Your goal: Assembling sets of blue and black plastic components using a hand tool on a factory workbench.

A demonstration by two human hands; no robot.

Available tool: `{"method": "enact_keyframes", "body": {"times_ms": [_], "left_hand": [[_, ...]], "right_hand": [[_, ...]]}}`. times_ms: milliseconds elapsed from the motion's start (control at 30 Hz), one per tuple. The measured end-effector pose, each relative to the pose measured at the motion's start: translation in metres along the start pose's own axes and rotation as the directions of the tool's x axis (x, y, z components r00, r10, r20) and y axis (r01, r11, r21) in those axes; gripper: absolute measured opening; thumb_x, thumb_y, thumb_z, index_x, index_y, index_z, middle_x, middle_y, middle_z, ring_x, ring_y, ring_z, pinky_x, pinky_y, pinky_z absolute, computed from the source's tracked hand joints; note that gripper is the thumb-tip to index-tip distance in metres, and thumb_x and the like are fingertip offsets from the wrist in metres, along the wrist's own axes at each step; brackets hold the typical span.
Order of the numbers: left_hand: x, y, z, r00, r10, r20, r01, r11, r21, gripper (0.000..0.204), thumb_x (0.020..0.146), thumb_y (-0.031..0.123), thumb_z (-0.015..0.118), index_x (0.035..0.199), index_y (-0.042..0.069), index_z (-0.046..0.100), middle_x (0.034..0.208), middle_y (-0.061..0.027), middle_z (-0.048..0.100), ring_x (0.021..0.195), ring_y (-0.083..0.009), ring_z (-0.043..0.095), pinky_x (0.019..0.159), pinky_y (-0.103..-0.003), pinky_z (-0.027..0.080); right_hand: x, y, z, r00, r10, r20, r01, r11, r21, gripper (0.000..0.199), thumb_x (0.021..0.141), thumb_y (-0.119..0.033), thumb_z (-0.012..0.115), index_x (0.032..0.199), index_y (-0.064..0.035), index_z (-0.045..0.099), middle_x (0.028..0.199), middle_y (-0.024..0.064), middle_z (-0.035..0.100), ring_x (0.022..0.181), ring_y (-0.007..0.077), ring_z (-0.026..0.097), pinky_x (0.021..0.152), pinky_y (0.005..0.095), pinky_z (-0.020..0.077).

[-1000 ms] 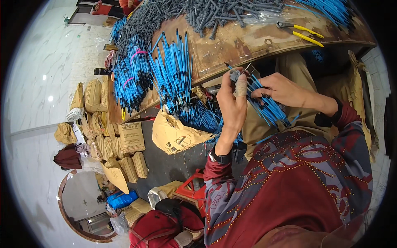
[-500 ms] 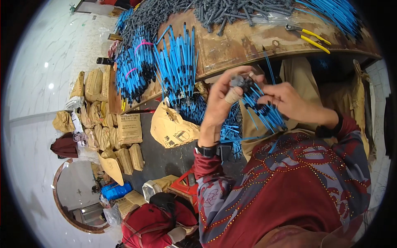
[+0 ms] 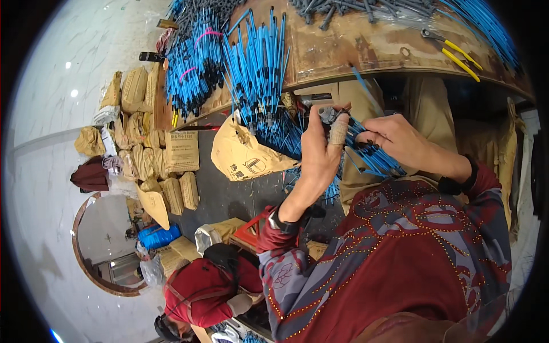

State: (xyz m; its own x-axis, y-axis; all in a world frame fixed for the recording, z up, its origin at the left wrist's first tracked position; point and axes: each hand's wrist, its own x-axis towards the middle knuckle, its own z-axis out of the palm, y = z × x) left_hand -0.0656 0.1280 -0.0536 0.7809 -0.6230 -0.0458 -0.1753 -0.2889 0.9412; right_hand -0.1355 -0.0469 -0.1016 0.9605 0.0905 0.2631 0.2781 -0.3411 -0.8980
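Over my lap I hold a bundle of thin blue rods point(image 3: 378, 162) with black bands and grey plastic ends. My left hand point(image 3: 318, 153) is closed around the grey ends point(image 3: 328, 114), its tape-wrapped thumb pressed over them. My right hand point(image 3: 405, 142) grips the rods from the other side, with thumb and fingers bent round them. Its palm side is hidden. A single blue rod point(image 3: 366, 87), blurred, shows just beyond my hands, below the table edge.
On the wooden table point(image 3: 343, 54) lie yellow-handled pliers point(image 3: 454, 54), grey bolt-like parts point(image 3: 366, 8) and pink-banded blue bundles point(image 3: 197, 63). A paper sack point(image 3: 246, 151) stands left, near loose blue rods point(image 3: 257, 86). A person in red point(image 3: 206, 288) bends at lower left.
The view has shifted, moving the table up and right in the picture. My left thumb has come down over the grey ends. The other person bends lower. The single rod has become blurred.
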Motion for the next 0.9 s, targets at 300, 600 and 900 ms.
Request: {"method": "enact_keyframes", "body": {"times_ms": [300, 600, 900], "left_hand": [[-0.015, -0.012, -0.011, 0.998, 0.068, 0.002, -0.066, 0.985, -0.157, 0.026, 0.094, 0.008, 0.058, 0.116, 0.001, 0.048, 0.121, -0.0131, 0.061, 0.106, -0.0144, 0.057, 0.089, -0.028, 0.046], [0.019, -0.002, -0.023, 0.957, 0.04, 0.287, 0.06, 0.942, -0.33, 0.031, 0.088, -0.001, 0.063, 0.113, -0.001, 0.045, 0.121, -0.0155, 0.06, 0.107, -0.0165, 0.058, 0.092, -0.03, 0.047], [0.032, -0.001, 0.02, 0.998, -0.069, -0.005, 0.063, 0.94, -0.335, 0.016, 0.083, 0.001, 0.064, 0.095, -0.002, 0.054, 0.093, -0.0127, 0.069, 0.087, -0.0165, 0.064, 0.084, -0.033, 0.05]], "right_hand": [[-0.006, 0.0, 0.021, 0.985, -0.062, -0.16, 0.088, 0.983, 0.158, 0.016, 0.086, -0.003, 0.064, 0.1, 0.0025, 0.064, 0.074, 0.0193, 0.06, 0.063, 0.0249, 0.061, 0.057, 0.0308, 0.0458], [-0.002, 0.005, 0.013, 0.992, -0.059, -0.107, 0.058, 0.998, -0.016, 0.011, 0.084, 0.0, 0.062, 0.095, 0.0007, 0.061, 0.075, 0.0194, 0.059, 0.065, 0.0314, 0.063, 0.056, 0.036, 0.0474], [-0.006, 0.008, 0.008, 0.97, -0.082, -0.229, 0.028, 0.973, -0.23, 0.009, 0.084, -0.008, 0.063, 0.087, -0.0016, 0.057, 0.07, 0.0183, 0.059, 0.064, 0.0376, 0.061, 0.053, 0.0423, 0.0478]]}}
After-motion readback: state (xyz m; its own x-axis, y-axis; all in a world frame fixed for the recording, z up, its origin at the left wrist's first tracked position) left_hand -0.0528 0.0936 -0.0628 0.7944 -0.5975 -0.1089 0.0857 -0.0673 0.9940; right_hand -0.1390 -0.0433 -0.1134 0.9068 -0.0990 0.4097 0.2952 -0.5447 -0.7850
